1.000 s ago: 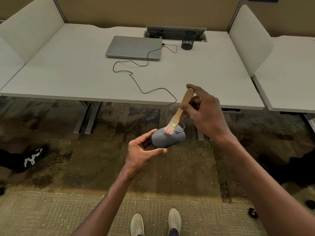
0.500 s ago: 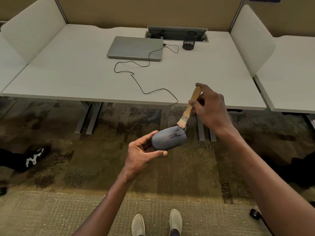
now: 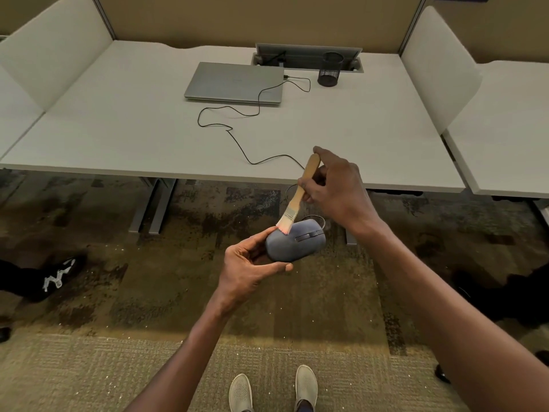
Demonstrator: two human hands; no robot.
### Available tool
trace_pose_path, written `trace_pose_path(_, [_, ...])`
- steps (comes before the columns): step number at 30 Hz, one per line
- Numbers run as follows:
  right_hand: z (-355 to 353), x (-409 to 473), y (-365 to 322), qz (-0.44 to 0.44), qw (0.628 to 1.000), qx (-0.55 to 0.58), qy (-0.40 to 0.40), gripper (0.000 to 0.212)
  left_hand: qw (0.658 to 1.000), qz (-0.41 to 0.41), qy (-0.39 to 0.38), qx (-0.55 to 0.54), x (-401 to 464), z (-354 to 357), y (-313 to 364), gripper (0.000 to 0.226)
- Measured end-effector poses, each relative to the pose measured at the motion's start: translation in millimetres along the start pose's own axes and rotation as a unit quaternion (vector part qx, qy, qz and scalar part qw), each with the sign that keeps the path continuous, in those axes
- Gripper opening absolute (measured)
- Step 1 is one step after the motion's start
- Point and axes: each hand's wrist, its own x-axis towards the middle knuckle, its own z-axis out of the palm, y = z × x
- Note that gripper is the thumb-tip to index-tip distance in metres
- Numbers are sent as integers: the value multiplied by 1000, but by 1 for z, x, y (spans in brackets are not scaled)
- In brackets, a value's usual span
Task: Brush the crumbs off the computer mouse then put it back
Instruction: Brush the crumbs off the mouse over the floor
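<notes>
- Left hand [image 3: 248,266] is gripping the grey computer mouse [image 3: 294,240] by its rear end, thumb under the near side, fingers wrapped round the far side.
- Mouse is hanging in the air over the carpet [image 3: 148,292], just in front of the desk's [image 3: 118,129] near edge, not touching the worktop.
- Mouse long axis is running roughly left-right, slightly rising to the right; button end with scroll wheel is pointing right, rounded tail end is pointing left into the palm. Top shell is facing up and toward the camera.
- Right hand [image 3: 338,188] is clenching the wooden handle of a small brush [image 3: 297,194], handle tilting up and right, bristles pointing down-left.
- Bristle tips are touching the mouse's top at its left rear end, just beside the left fingertips.
- Black cable [image 3: 237,144] is looping off the mouse's right end, going up over the desk's near edge and snaking across the worktop to a closed laptop [image 3: 234,81] toward the far edge.
- Mesh pen cup [image 3: 329,69] is sitting right of the laptop, near the far edge.
- Pale specks are lying scattered on the carpet below the hands.
- Person's two shoes [image 3: 273,388] are showing at the bottom.
</notes>
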Motion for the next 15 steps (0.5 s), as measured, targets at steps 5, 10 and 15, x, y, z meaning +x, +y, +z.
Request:
trace_pose_path(5, [-12,8,16,45,998,-35,26,41,1000,3,5,0,1,-4,-3,75])
trace_pose_path(10, [-18,10,29,50,994,-79,47,51,1000,0,11,-1,2,-4,-4,76])
trace_pose_path(15, [-20,2,18,3,994,-64,92,63,1000,-8,20,-2,5,-3,-4,77])
